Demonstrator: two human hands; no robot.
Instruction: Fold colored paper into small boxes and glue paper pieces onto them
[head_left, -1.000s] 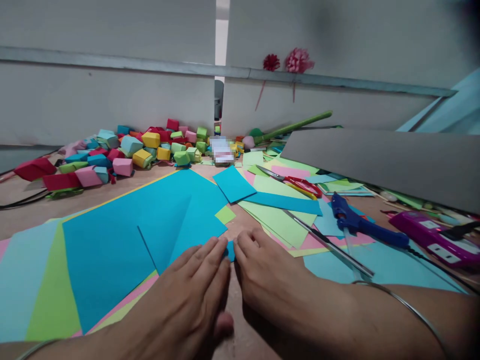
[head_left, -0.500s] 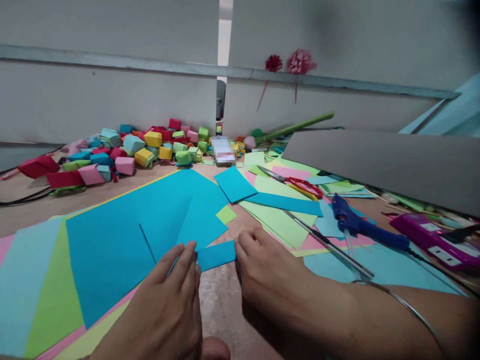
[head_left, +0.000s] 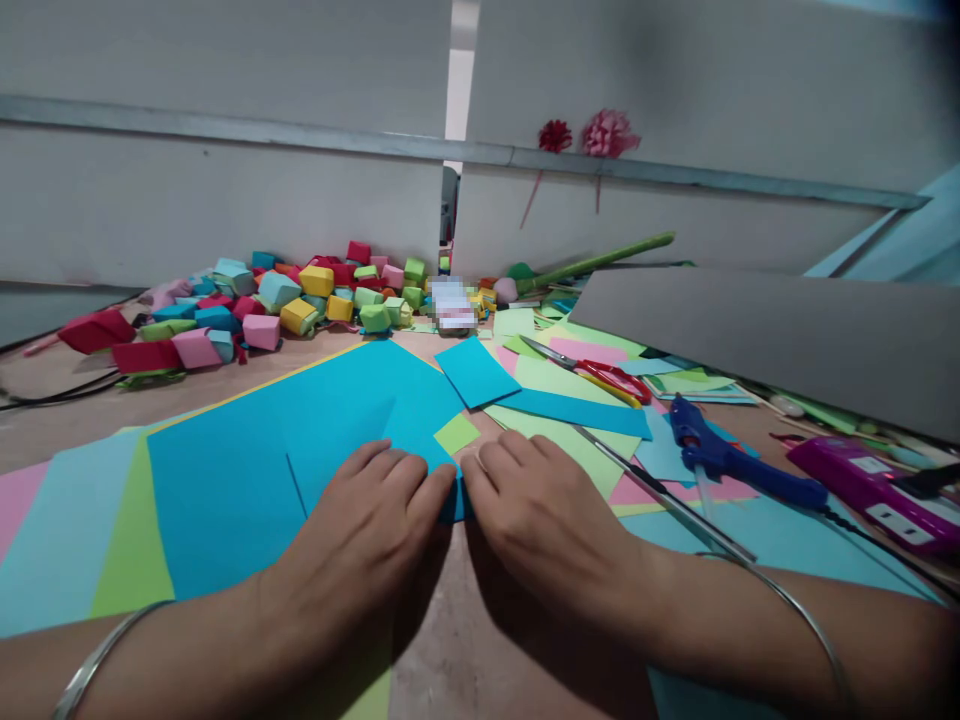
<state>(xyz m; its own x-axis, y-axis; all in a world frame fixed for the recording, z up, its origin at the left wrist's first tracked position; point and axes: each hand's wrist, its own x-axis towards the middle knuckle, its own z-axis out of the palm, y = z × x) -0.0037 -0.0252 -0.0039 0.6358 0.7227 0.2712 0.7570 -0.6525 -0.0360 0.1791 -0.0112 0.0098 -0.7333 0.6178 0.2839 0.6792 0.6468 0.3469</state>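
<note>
Between my two hands a short stretch of blue paper strip (head_left: 453, 500) shows; the rest of it is hidden under my fingers. My left hand (head_left: 379, 500) is closed on the strip's left part, knuckles up. Close beside it, my right hand (head_left: 525, 500) has its fingers curled over the strip's right part. Beneath and left of my left hand lies a large blue sheet (head_left: 225, 480) with a slit in it. Just beyond my hands are a small green paper square (head_left: 457, 434), a blue paper square (head_left: 477, 372) and a longer blue strip (head_left: 577, 410).
Scissors (head_left: 600, 375) with red and yellow handles lie on pale green sheets. A blue glue gun (head_left: 739, 465), a metal rod (head_left: 675, 500) and a purple power strip (head_left: 874, 490) are at the right. Folded paper boxes (head_left: 300, 315) are heaped at the back left, before a grey partition (head_left: 225, 200).
My left hand has turned from stretched fingers to a curled grip and moved right and farther away, close to my right hand. Less of the strip shows. The view has shifted slightly.
</note>
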